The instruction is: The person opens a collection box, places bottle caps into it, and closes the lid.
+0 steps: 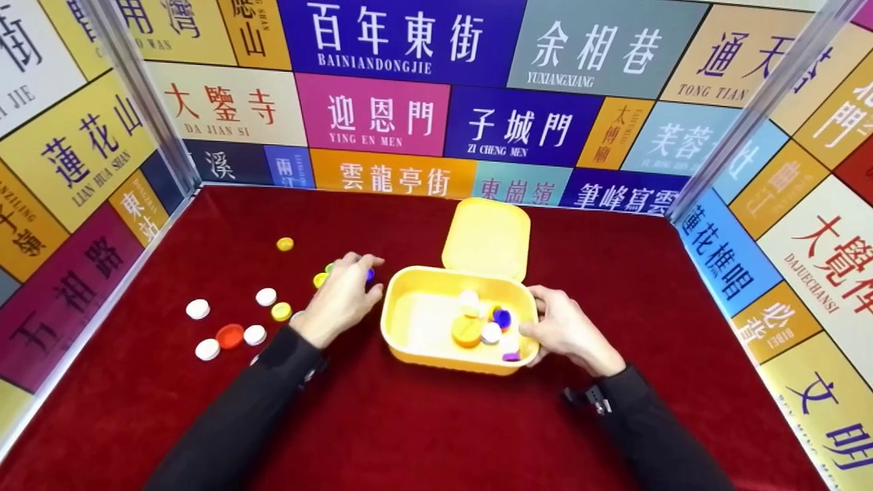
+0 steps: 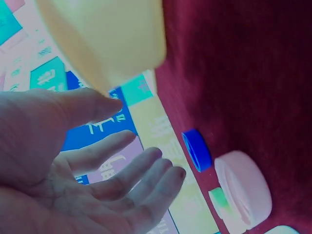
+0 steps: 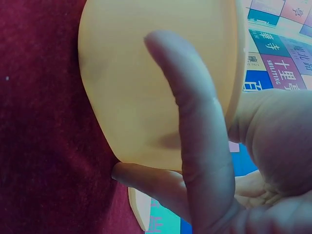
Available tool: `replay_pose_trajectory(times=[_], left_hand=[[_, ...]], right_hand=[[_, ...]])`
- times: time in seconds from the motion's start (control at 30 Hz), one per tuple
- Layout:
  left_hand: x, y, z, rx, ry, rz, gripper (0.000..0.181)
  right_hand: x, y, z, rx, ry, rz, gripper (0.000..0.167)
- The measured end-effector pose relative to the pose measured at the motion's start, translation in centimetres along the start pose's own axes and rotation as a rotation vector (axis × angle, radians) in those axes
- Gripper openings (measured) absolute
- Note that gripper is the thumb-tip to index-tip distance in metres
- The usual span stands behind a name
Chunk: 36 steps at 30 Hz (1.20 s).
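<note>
Your black sleeves (image 1: 232, 416) are nearest the cam, over the red tabletop (image 1: 409, 436). Your L hand (image 1: 344, 293) has fingers apart, nothing held, nr the blue cap (image 2: 197, 150). Your R hand (image 1: 569, 329) is clamped on the R end of the yellow box (image 1: 443, 363), mid-tabletop, w/ several caps (image 1: 467, 332) inside. Loose caps (image 1: 230, 335) lie L of it; yellow lid (image 1: 487, 239) just behind.

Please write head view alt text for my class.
A person's right hand holds an open yellow box of bottle caps; the left hand hovers by loose caps on red cloth. Panels with Chinese characters stand behind.
</note>
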State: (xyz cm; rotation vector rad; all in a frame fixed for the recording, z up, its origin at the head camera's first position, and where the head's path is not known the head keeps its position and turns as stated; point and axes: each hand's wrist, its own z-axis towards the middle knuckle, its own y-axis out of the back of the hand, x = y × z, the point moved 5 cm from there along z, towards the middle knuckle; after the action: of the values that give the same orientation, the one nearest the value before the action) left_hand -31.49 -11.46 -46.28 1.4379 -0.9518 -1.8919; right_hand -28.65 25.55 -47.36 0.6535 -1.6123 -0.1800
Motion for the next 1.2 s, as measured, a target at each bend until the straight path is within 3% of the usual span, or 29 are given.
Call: replay_pose_trajectory(times=[0.2, 0.37, 0.6, 0.83, 1.2], left_hand=[[1.2, -0.1, 2.1, 0.057, -0.003, 0.09, 0.045], [2.1, -0.6, 3.0, 0.098, -0.005, 0.155, 0.041], [2.6, -0.7, 2.8, 0.079, -0.041, 0.172, 0.034], [2.5, -0.6, 2.6, 0.056, -0.078, 0.153, 0.03], [2.0, 0.1, 2.1, 0.059, -0.036, 0.085, 0.029]], right_hand=[[0.0, -0.2, 0.0, 0.007, -0.014, 0.024, 0.068], [0.0, -0.1, 0.0, 0.038, -0.01, 0.06, 0.066], [-0.2, 0.1, -0.1, 0.118, -0.031, 0.171, 0.049], [-0.5, 0.3, -0.2, 0.129, -0.029, 0.196, 0.049], [-0.6, 0.4, -0.1, 0.118, -0.036, 0.183, 0.046]])
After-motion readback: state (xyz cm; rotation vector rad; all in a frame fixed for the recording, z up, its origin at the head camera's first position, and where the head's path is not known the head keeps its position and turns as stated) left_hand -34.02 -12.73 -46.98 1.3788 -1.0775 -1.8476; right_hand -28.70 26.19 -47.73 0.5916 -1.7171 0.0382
